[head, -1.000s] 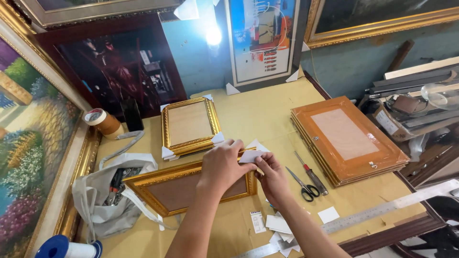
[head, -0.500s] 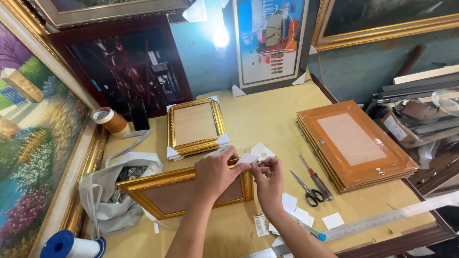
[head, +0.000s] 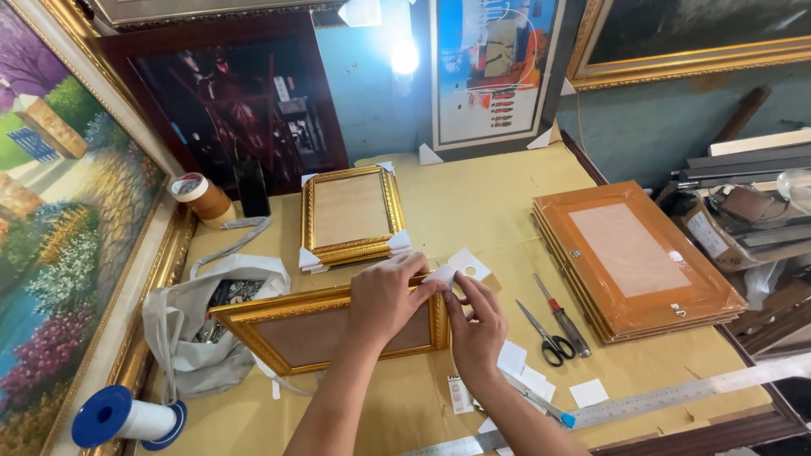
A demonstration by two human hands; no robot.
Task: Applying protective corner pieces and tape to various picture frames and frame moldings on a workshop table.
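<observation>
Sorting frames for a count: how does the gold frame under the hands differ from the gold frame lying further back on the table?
The gold frame under the hands lies landscape; the further gold frame lies portrait. The near one shows a brown back panel, the far one a paler tan panel. White corner protectors sit on all four corners of the far one; on the near one, the left hand and right hand handle a white corner piece. Both have ornate gold moulding.

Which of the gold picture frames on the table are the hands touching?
The near gold frame: both the left hand and right hand work at its corner. The smaller one lies untouched behind.
</observation>
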